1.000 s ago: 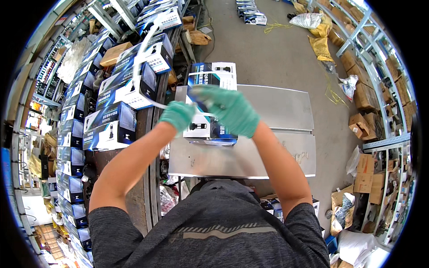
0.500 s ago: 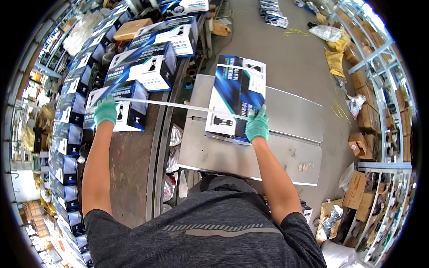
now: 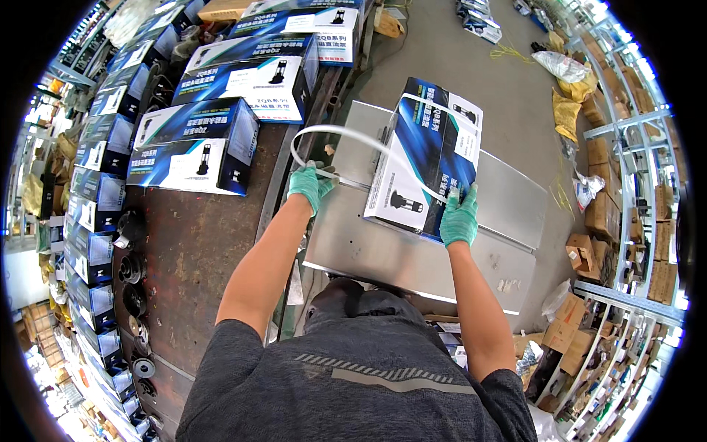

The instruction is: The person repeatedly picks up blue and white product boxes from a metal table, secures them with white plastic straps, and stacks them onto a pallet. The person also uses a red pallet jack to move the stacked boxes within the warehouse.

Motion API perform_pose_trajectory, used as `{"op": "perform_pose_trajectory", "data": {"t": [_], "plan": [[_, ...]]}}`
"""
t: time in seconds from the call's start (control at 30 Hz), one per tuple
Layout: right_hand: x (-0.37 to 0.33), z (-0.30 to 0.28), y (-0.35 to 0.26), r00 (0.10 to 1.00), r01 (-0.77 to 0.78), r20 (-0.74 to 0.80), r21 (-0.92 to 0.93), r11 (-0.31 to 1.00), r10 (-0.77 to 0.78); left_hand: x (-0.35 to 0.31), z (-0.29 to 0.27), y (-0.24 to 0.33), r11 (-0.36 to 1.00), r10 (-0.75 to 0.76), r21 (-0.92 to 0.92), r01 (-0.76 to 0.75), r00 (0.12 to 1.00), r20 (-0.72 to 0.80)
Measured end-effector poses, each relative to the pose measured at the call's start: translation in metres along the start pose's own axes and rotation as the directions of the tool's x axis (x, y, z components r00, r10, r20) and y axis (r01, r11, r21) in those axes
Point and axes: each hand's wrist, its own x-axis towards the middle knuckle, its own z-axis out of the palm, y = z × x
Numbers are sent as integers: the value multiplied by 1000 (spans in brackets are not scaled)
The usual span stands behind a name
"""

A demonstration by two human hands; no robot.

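Observation:
A blue and white printed carton [image 3: 423, 158] lies on the metal tabletop of the bench in front of me. A white plastic packing strap [image 3: 342, 130] crosses its far end and arcs down to my left hand [image 3: 313, 188]. That hand, in a green glove, is closed on the strap beside the bench's left edge. My right hand [image 3: 459, 217], gloved too, rests at the carton's near right corner, its fingers closed where the strap meets the top. The strap's end there is mostly covered by the fingers.
Several similar cartons [image 3: 193, 144] stand on the brown worktable [image 3: 199, 258] to the left, with a long row of more beyond. Dark round parts [image 3: 132, 298] lie along that table. Shelving [image 3: 626, 287] with brown boxes lines the right, and yellow bags [image 3: 565, 114] lie on the floor.
My left hand has come right, from the cartons on the worktable to the bench's edge. The strap, stretched straight before, now bows in a loop. My right hand stays at the carton's corner.

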Motion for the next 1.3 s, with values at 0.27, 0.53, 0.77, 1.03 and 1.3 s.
{"op": "perform_pose_trajectory", "data": {"t": [0.27, 0.53, 0.77, 1.03, 1.3], "plan": [[3, 7, 3, 998, 19, -53, -30, 999, -21, 41, -2, -51, 998, 63, 29, -62, 996, -61], [0, 2, -6, 999, -17, -48, -26, 1000, 16, 51, 2, -84, 1000, 5, 31, -4, 1000, -25], [1, 2, -6, 999, -30, -32, -47, 998, 29, 46, 6, -83, 994, 20, 105, -21, 1000, 13], [1, -1, -4, 999, -39, 2, -42, 998, 40, 17, 17, -80, 515, 145, 741, -430, 896, 420], [-2, -3, -3, 999, -38, 0, -61, 997, 38, -34, 51, -69, 447, 95, 768, -459, 878, 469]]}}
